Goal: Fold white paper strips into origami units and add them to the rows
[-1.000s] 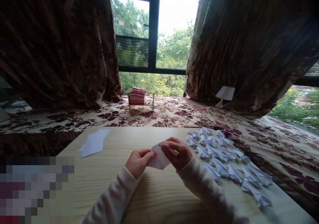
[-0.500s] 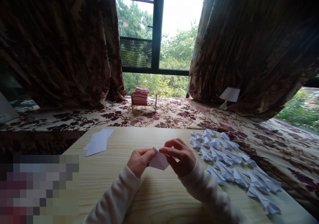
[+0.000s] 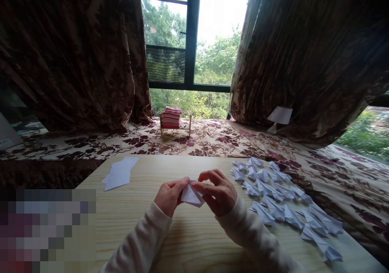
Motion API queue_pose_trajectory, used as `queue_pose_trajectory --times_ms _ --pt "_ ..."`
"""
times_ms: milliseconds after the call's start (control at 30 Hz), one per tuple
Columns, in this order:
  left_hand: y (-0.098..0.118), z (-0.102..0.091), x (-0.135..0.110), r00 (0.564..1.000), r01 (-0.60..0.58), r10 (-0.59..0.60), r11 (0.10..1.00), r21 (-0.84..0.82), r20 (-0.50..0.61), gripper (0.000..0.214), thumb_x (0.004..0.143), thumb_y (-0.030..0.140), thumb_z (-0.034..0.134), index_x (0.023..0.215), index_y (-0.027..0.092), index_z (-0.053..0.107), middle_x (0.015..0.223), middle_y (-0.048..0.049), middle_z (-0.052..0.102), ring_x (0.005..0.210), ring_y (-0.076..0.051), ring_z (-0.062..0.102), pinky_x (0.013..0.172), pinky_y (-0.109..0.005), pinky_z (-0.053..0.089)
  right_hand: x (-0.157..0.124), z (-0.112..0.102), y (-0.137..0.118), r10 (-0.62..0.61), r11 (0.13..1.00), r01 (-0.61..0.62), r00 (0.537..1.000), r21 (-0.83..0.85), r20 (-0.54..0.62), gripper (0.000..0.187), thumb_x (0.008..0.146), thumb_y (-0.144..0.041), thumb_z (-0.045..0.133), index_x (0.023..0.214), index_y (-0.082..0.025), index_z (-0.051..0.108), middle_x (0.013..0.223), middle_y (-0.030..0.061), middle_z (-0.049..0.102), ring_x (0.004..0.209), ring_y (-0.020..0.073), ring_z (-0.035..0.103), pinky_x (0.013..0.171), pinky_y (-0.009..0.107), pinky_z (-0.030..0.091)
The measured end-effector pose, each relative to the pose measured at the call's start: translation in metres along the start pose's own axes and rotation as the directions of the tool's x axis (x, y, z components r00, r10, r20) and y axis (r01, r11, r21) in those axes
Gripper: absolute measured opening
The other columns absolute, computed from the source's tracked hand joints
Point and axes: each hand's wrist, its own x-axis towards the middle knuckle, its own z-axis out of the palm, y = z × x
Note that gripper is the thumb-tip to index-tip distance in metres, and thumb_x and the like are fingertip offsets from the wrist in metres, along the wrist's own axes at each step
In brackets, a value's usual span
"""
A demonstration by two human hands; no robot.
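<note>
A folded piece of white paper (image 3: 192, 197) is held up between my two hands, above the middle of the wooden table. My left hand (image 3: 169, 195) pinches its left edge, with the thumb on top near the upper corner. On the other side, my right hand (image 3: 219, 192) has thumb and fingers closed on the right edge, and its index finger is bent above the sheet. The paper shows a slanting crease and a pointed lower edge. Parts of the fingers behind it are hidden.
Several folded white paper pieces (image 3: 276, 206) lie in rows along the right of the table (image 3: 127, 224). Flat white sheets (image 3: 118, 173) rest at the back left. Beyond, a small rack (image 3: 175, 127) with striped cloths and a small lamp (image 3: 280, 116) stand on the flowered sill cover.
The left thumb has shifted a little up along the paper, and the sheet has turned slightly, showing a slanting fold. The right hand has moved slightly left, its index finger more bent.
</note>
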Motion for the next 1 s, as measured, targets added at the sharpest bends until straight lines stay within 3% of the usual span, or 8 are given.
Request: queue_pose_trajectory --times_ms 333,467,600,700,867,1000 --pt "-0.007 -0.002 0.003 0.999 -0.032 0.032 0.999 0.015 -0.033 0.029 0.051 0.036 0.075 0.062 0.010 0.069 0.051 -0.0026 0.063 0.045 -0.008 0.050 0.045 -0.018 0.039 0.001 0.001 -0.003 -0.033 0.999 0.032 0.999 -0.030 -0.024 0.023 0.080 -0.018 0.047 0.090 -0.027 0.066 0.085 0.0065 0.056 0.077 0.0185 0.046 0.067 0.033 0.041" --pt "-0.009 -0.004 0.005 0.990 -0.115 0.123 0.988 0.099 -0.075 0.028 0.052 0.035 0.074 0.062 0.010 0.069 0.055 -0.0045 0.065 0.048 -0.011 0.053 0.048 -0.021 0.041 0.000 0.002 -0.005 -0.031 0.999 0.031 1.000 0.022 -0.005 0.027 0.075 -0.016 0.050 0.096 -0.026 0.064 0.089 0.0070 0.055 0.081 0.0203 0.047 0.070 0.036 0.042" --pt "-0.005 -0.002 0.002 0.955 -0.210 0.249 0.952 0.221 -0.165 0.026 0.053 0.036 0.072 0.061 0.012 0.070 0.053 -0.0033 0.065 0.048 -0.012 0.052 0.048 -0.022 0.041 0.001 0.000 -0.005 0.161 0.947 -0.159 0.987 0.281 0.017 0.019 0.075 -0.025 0.054 0.090 -0.022 0.066 0.089 0.0069 0.056 0.083 0.0193 0.051 0.073 0.034 0.044" --pt "-0.003 0.003 -0.004 0.930 -0.284 0.338 0.910 0.301 -0.144 0.022 0.057 0.034 0.068 0.063 0.013 0.071 0.052 -0.0017 0.064 0.048 -0.011 0.051 0.047 -0.021 0.039 0.001 0.003 -0.001 0.333 0.857 -0.322 0.942 0.402 0.045 0.022 0.081 -0.028 0.048 0.089 -0.018 0.066 0.085 0.0074 0.058 0.078 0.0172 0.054 0.066 0.028 0.045" --pt "-0.004 0.009 -0.009 0.906 -0.379 0.422 0.839 0.389 -0.027 0.020 0.062 0.032 0.064 0.059 0.012 0.068 0.048 0.0009 0.057 0.048 -0.010 0.046 0.044 -0.019 0.035 -0.004 0.018 0.007 0.452 0.799 -0.493 0.870 0.343 0.199 0.023 0.078 -0.030 0.050 0.065 -0.014 0.062 0.058 0.0007 0.051 0.055 0.0115 0.047 0.050 0.022 0.037" --pt "-0.008 0.011 -0.008 0.928 -0.324 0.369 0.872 0.368 -0.057 0.024 0.060 0.035 0.065 0.061 0.011 0.068 0.051 -0.0009 0.059 0.048 -0.011 0.048 0.045 -0.020 0.038 -0.007 0.020 0.007 0.487 0.766 -0.534 0.845 0.357 0.219 0.022 0.075 -0.028 0.052 0.057 -0.014 0.057 0.051 -0.0028 0.044 0.050 0.0093 0.040 0.046 0.021 0.032"
